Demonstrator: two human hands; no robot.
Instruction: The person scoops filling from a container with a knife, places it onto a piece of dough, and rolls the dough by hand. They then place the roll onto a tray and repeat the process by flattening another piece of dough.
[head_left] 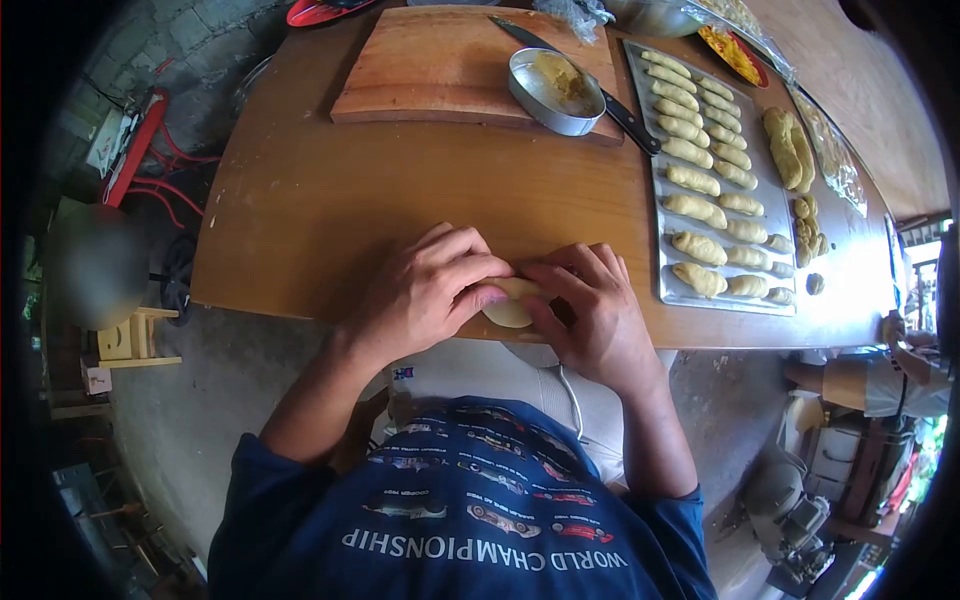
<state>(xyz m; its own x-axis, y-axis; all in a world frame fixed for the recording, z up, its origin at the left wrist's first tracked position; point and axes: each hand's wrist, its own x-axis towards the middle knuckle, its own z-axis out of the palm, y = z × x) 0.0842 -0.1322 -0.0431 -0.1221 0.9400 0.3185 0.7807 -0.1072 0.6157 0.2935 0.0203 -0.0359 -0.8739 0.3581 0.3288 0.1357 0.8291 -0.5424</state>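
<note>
A small flat piece of pale dough (508, 312) lies at the front edge of the wooden table, between my two hands. My left hand (430, 283) pinches its left side with thumb and fingers. On the other side, my right hand (592, 305) has its bent fingers on the dough's upper right part. Beyond them, a round metal tin (557, 92) with a yellowish-brown filling rests on the edge of a wooden cutting board (420, 70). To the right, a metal tray (728, 290) holds several rows of rolled dough pieces.
A black-handled knife (632, 128) lies by the tin. Right of the tray are long dough pieces (788, 150) and smaller twisted ones (806, 225). A red-rimmed plate of yellow food (733, 55) stands at the back right. Another person (895, 380) is at the far right.
</note>
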